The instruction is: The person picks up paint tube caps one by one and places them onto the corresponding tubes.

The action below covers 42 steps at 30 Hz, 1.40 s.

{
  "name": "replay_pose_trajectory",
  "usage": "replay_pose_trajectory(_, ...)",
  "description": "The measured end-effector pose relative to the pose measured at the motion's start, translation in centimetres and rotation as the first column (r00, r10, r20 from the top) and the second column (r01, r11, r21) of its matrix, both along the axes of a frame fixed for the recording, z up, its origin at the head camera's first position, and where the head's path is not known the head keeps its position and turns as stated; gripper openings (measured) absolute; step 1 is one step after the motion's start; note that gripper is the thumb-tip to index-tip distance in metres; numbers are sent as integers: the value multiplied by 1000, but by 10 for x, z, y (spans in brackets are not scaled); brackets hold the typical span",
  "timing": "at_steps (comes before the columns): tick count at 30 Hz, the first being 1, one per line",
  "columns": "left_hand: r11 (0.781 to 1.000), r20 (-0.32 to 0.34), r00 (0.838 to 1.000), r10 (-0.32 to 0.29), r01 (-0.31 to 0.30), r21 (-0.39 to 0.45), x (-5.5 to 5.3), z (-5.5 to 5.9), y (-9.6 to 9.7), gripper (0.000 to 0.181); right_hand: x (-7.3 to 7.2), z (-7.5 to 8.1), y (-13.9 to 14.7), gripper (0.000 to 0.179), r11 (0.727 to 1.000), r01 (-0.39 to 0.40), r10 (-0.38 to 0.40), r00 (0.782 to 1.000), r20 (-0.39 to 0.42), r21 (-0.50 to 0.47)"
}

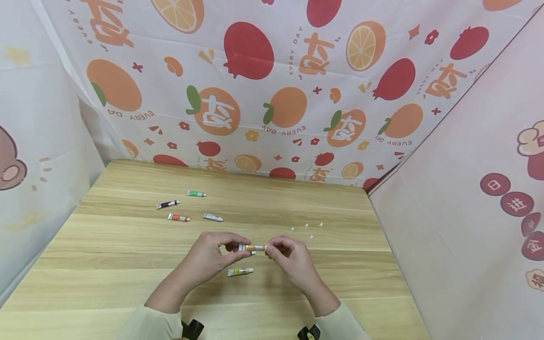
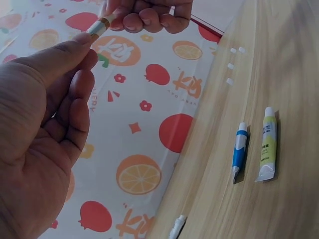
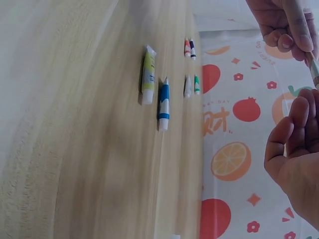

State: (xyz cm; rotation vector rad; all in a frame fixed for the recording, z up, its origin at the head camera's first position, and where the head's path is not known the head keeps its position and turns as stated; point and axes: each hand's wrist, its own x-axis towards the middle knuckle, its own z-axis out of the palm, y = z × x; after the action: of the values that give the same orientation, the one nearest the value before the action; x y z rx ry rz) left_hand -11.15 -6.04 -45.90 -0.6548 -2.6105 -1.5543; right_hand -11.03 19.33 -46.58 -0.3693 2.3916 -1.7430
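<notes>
My left hand (image 1: 207,259) pinches a small ochre-yellow paint tube (image 1: 254,247) by its flat end, thumb and fingertips on either side. At the tube's other end, the right hand (image 1: 294,265) pinches the white cap between thumb and forefinger. Both hands hold the tube level, raised over the table. Just below lies a blue paint tube (image 2: 240,149), mostly hidden by the left hand in the head view. A yellow-green paint tube (image 1: 240,272) rests nearer to me, with its white cap end pointing right.
Left of the hands lie green (image 1: 196,193), dark purple (image 1: 167,204), red (image 1: 178,217) and silver-white (image 1: 213,217) paint tubes. Several tiny white caps (image 1: 311,237) are scattered to the right. Patterned cloth walls (image 1: 272,56) border the wooden table (image 1: 127,255).
</notes>
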Motion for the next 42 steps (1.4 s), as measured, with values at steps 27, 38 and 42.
replay_pose_trajectory(27, 968, -6, 995, 98, -97, -230, -49, -34, -35, 17, -44, -24, 90, 27, 977, 213, -213, 972, -99, -8)
replay_pose_trajectory(38, 982, 75, 995, 60, -46, -181, -71, -64, -36, 17, -83, -49, 156, 33, 924, 382, -381, 924, -28, 38)
replay_pose_trajectory(42, 982, 95, 994, 45, -27, -186, -74, -77, -36, 16, -97, -69, 173, 33, 899, 419, -420, 907, -26, 128)
